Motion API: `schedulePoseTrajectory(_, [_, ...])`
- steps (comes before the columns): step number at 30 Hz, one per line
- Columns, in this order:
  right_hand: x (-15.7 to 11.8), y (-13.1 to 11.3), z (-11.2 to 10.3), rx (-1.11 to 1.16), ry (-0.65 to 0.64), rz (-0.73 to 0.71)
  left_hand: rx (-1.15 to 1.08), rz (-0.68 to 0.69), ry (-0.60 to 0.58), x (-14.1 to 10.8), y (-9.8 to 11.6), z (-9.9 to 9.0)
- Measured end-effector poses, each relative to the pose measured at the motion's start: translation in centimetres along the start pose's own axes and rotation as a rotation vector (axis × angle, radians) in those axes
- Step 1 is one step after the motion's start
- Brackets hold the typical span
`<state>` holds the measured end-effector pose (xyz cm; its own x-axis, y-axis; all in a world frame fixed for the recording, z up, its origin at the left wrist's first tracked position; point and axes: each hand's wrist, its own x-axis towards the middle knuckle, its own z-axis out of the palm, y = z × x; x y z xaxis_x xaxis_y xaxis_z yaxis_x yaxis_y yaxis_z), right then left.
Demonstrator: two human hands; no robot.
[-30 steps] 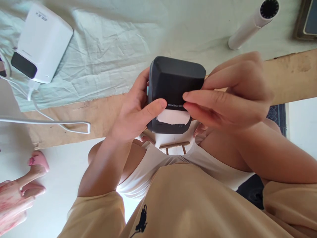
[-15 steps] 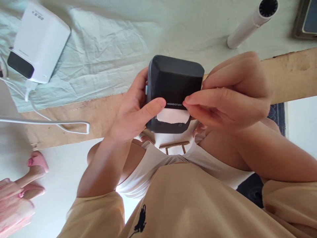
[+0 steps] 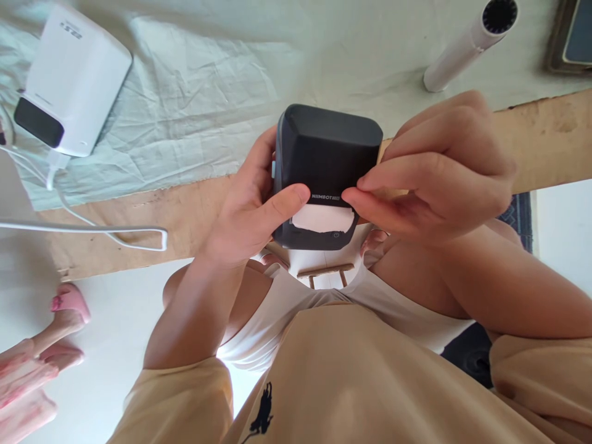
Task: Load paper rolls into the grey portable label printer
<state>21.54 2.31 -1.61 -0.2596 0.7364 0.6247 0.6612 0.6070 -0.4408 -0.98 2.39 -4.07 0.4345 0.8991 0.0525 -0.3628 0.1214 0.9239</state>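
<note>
A black label printer (image 3: 330, 145) marked NIIMBOT is held up in front of the table edge. A strip of white label paper (image 3: 322, 219) shows at its slot, with a ragged lower edge, above a power button. My left hand (image 3: 245, 206) is closed around the printer's left side, thumb on the front beside the lettering. My right hand (image 3: 430, 169) is at the printer's right side, fingers curled, with thumb and forefinger close together by the right end of the lettering. Whatever lies between those fingertips is too small or hidden to make out.
A white power bank (image 3: 81, 77) with a plugged-in white cable (image 3: 139, 231) lies at left on the pale green cloth (image 3: 208, 80). At right are a white cylinder (image 3: 462, 52) and a dark-framed object (image 3: 567, 37). Another person's pink slipper (image 3: 71, 301) shows at lower left.
My right hand has shifted slightly right, and its forefinger tip has drawn back from the lettering. My left hand and the printer are nearly still. The other person's pink clothing has shifted.
</note>
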Motion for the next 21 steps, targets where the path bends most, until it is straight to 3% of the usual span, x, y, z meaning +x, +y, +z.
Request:
schedulePoseTrajectory(7, [0.05, -0.01, 0.52, 0.057, 0.244, -0.191, -0.021, 0.020, -0.017, 0.09, -0.22, -0.20])
schedulePoseTrajectory(11, [0.16, -0.11, 0.20, -0.029, 0.043, -0.016, -0.029, -0.043, -0.002, -0.11, 0.43, 0.18])
schedulePoseTrajectory(15, [0.33, -0.23, -0.20, -0.010, -0.072, 0.031, -0.032, -0.031, -0.006, -0.02, 0.49, 0.18])
schedulePoseTrajectory(21, [0.26, -0.17, 0.01, 0.015, 0.182, -0.148, -0.008, -0.024, 0.006, 0.19, 0.08, 0.04])
